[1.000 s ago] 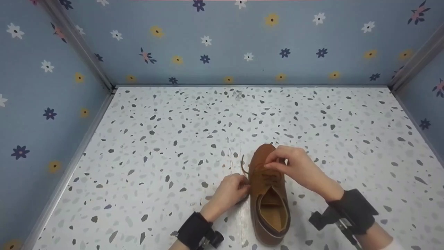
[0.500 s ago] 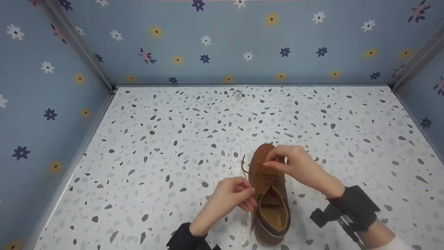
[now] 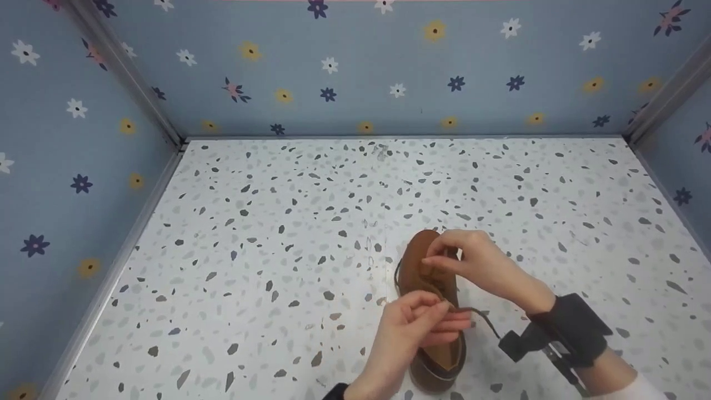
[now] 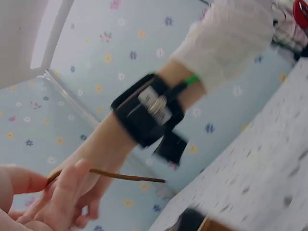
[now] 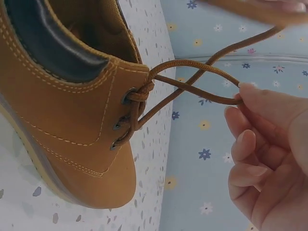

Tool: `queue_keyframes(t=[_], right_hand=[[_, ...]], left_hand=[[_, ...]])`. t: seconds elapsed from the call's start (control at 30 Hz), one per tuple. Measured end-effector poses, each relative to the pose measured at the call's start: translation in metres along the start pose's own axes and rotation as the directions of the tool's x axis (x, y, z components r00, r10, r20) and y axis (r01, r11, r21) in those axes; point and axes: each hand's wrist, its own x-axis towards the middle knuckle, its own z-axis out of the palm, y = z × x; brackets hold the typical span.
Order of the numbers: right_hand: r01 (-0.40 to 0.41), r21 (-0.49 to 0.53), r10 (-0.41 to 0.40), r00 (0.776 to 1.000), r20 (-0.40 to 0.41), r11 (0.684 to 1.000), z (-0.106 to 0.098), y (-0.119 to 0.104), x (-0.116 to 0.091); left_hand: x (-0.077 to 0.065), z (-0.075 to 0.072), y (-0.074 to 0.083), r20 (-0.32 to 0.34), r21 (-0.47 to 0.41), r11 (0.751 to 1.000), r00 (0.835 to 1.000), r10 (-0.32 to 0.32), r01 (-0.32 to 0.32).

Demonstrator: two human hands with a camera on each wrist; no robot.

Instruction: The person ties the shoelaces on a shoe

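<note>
A brown leather lace-up shoe (image 3: pixel 417 250) stands upright with its toe away from me. My right hand (image 3: pixel 483 266), above the toe and laces, pinches a bight of brown shoelace (image 5: pixel 192 62) between thumb and forefinger, its other fingers curled. The bight forms a loop drawn out from the eyelets in the right wrist view. Over the shoe's opening, my left hand (image 3: pixel 411 328) pinches another stretch of lace; its free end (image 4: pixel 127 177) sticks out past the fingers to the right. That strand crosses the loop in the right wrist view. The left hand hides part of the shoe's opening.
The shoe is on a white speckled surface (image 3: pixel 266 222). Blue flowered panels (image 3: pixel 377 61) border it at the back and both sides. A black strap with a camera (image 3: pixel 572 330) is round the right wrist.
From the shoe's left side, my left hand has moved right, over the shoe, bringing a lace end across. My right hand stays nearly in place, pinching the loop.
</note>
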Motion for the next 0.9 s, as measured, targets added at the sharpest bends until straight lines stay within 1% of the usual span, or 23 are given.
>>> queue_keyframes(t=[0.07,0.13,0.2,0.3,0.37,0.43,0.53,0.6,0.67,0.7,0.73,0.8,0.83,0.87,0.9], right_hand=[[-0.001,0.006,0.001,1.000,0.007,1.000,0.000,-0.001,0.000],[0.003,-0.001,-0.003,1.000,0.011,1.000,0.000,-0.001,0.000],[0.008,-0.001,-0.008,1.000,0.018,1.000,0.000,-0.001,0.000],[0.016,-0.005,-0.016,1.000,0.024,1.000,0.000,-0.001,-0.001],[0.020,0.002,-0.020,0.999,0.031,1.000,0.000,-0.001,-0.002],[0.019,0.004,-0.019,0.999,0.040,1.000,0.000,-0.002,-0.002],[0.010,0.007,-0.011,0.999,0.053,1.000,0.000,-0.002,-0.002],[0.001,0.003,-0.001,0.998,0.063,1.000,0.000,-0.002,-0.003],[-0.007,0.000,0.007,0.998,0.066,1.000,-0.001,-0.002,-0.003],[-0.008,0.001,0.008,0.998,0.069,1.000,-0.001,-0.002,-0.003],[-0.009,-0.001,0.009,0.998,0.069,1.000,-0.001,-0.002,-0.003],[-0.009,-0.002,0.009,0.998,0.069,1.000,-0.002,-0.002,-0.003],[-0.007,-0.001,0.007,0.998,0.069,1.000,-0.002,-0.002,-0.004],[-0.007,-0.003,0.007,0.998,0.069,1.000,-0.002,-0.002,-0.004],[-0.007,-0.003,0.007,0.997,0.071,1.000,-0.002,-0.002,-0.004]], left_hand=[[-0.002,0.016,0.005,-0.047,-0.016,1.000,0.999,-0.019,0.018],[-0.006,0.028,0.009,-0.089,-0.005,0.998,0.994,-0.056,0.056],[-0.009,0.033,0.009,-0.131,0.040,0.993,0.986,-0.102,0.108],[-0.014,0.039,0.017,-0.168,0.143,0.969,0.970,-0.174,0.199],[-0.016,0.047,0.031,-0.181,0.215,0.946,0.961,-0.207,0.244],[-0.020,0.058,0.054,-0.159,0.269,0.926,0.960,-0.230,0.266],[-0.025,0.071,0.089,-0.099,0.332,0.904,0.964,-0.249,0.268],[-0.027,0.073,0.106,-0.067,0.393,0.883,0.966,-0.252,0.257],[-0.027,0.071,0.118,-0.067,0.460,0.851,0.966,-0.250,0.252],[-0.026,0.068,0.122,-0.073,0.500,0.832,0.969,-0.238,0.242],[-0.024,0.066,0.126,-0.082,0.546,0.806,0.972,-0.221,0.229],[-0.021,0.059,0.131,-0.107,0.645,0.741,0.982,-0.156,0.187],[-0.018,0.055,0.133,-0.112,0.696,0.701,0.988,-0.108,0.156],[-0.015,0.051,0.134,-0.113,0.749,0.651,0.992,-0.053,0.120],[-0.012,0.047,0.135,-0.110,0.801,0.592,0.994,0.008,0.085]])
